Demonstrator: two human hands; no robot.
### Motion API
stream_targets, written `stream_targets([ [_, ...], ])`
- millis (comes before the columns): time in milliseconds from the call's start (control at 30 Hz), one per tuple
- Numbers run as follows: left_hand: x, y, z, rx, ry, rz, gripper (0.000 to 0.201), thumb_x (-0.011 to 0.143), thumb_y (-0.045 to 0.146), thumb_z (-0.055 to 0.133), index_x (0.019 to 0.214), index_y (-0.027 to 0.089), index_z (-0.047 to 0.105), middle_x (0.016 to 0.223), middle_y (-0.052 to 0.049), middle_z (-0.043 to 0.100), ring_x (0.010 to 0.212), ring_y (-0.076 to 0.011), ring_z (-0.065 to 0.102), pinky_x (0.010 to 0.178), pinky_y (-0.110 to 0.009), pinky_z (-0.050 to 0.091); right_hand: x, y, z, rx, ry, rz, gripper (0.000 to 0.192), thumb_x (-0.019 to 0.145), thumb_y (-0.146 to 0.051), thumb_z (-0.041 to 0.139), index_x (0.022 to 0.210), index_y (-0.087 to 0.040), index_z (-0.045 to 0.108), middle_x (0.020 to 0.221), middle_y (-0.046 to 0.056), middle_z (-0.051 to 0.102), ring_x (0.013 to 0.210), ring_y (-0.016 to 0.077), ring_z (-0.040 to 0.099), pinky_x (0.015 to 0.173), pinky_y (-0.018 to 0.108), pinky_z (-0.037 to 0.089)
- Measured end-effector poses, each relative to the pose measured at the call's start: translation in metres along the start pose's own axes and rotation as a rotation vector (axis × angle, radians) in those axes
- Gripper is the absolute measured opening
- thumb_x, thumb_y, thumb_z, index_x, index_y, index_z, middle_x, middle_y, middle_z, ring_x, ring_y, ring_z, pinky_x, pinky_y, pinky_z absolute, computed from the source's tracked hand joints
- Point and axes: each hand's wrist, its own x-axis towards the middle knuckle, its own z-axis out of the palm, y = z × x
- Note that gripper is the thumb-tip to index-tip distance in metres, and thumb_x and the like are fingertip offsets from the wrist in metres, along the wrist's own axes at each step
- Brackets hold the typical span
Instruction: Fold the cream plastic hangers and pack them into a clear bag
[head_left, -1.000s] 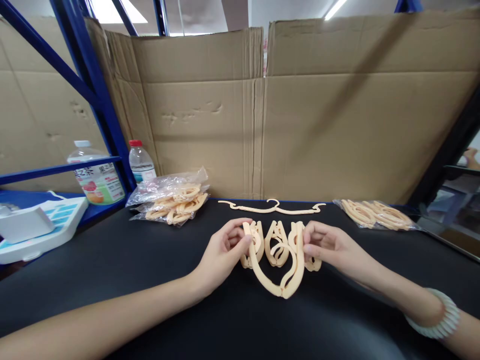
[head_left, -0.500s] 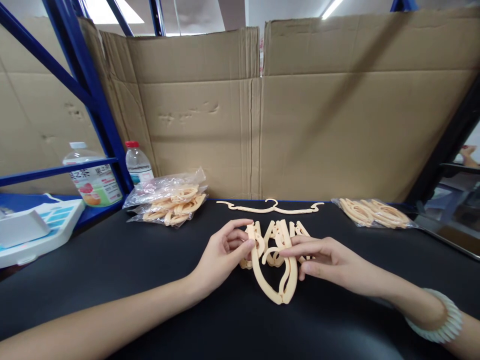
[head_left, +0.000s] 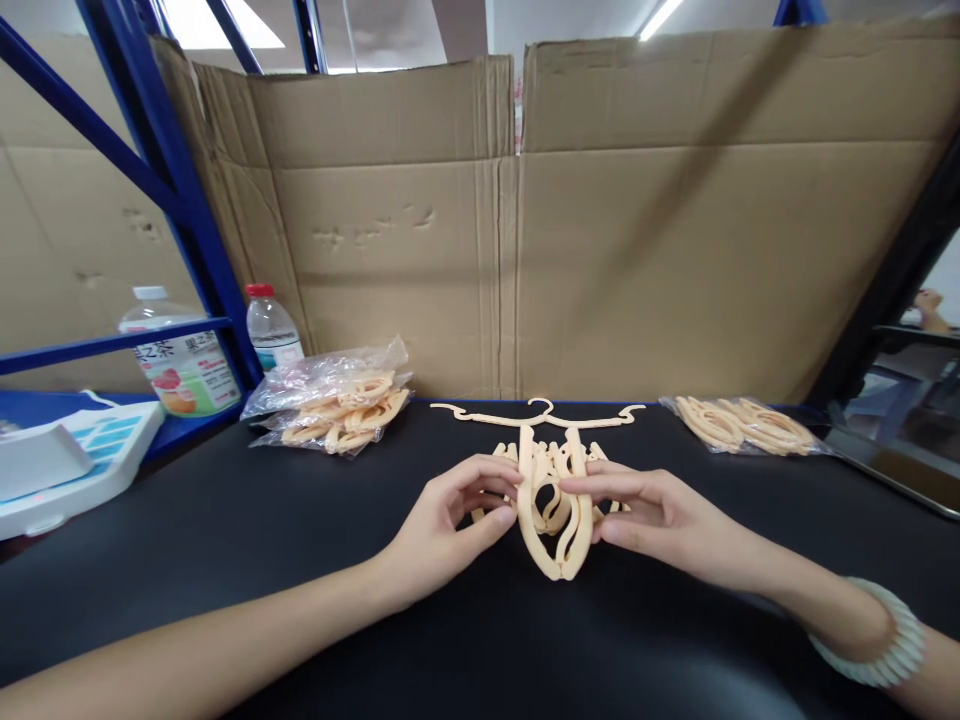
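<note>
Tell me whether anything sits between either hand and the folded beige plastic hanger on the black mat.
Nothing visible does. The left hand and right hand already pinch the folded beige plastic hanger from both sides, fingers on it. The flat unfolded beige hanger lies behind it, farther back on the black mat.

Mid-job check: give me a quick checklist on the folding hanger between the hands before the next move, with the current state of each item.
1. Left hand on the folded hanger: ok, thumb and fingers pinch its left side.
2. Right hand on it: ok, fingers press its right side.
3. Both arms folded inward: ok, they meet at the near tip; whether they are latched, cannot tell.
4. Hanger supported: ok, its near tip appears to rest on the black table.
5. Open flat hanger behind, apart from the hands: ok.
6. Bags of hangers at left and right out of the way: ok.
</note>
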Motion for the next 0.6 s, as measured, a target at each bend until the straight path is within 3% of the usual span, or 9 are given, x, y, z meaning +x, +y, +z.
stream_targets([
  [100, -0.0008, 0.0022, -0.0008, 0.050, -0.054, 0.025, 0.025, 0.083, 0.025, 0.063, 0.107, 0.019, 0.065, 0.122, -0.011, 0.057, 0.108, -0.0242, 0.058, 0.094, -0.037, 0.049, -0.0003, 0.0016, -0.0001, 0.013, -0.021, -0.006, 0.043, 0.086, -0.036, 0.061, 0.128, -0.029, 0.057, 0.130, 0.008, 0.057, 0.128, 0.0256, 0.045, 0.107, 0.051, 0.034],
  [233, -0.0006, 0.0014, -0.0025, 0.046, -0.142, 0.024, 0.030, 0.085, 0.022, 0.061, 0.115, 0.023, 0.064, 0.132, -0.009, 0.052, 0.122, -0.0259, 0.051, 0.104, -0.041, 0.041, -0.0014, 0.0030, 0.0010, 0.082, -0.056, 0.027, 0.043, 0.086, -0.034, 0.062, 0.128, -0.030, 0.056, 0.139, 0.007, 0.048, 0.125, 0.0237, 0.048, 0.101, 0.043, 0.043],
  [600, -0.0010, -0.0046, -0.0047, -0.089, -0.145, -0.037, 0.035, 0.084, 0.018, 0.063, 0.119, 0.025, 0.060, 0.133, -0.009, 0.048, 0.113, -0.0236, 0.056, 0.099, -0.041, 0.045, -0.0031, 0.0037, 0.0007, 0.165, -0.089, -0.018, 0.050, 0.087, -0.029, 0.062, 0.135, -0.030, 0.048, 0.147, 0.009, 0.034, 0.123, 0.0231, 0.049, 0.099, 0.041, 0.046],
])
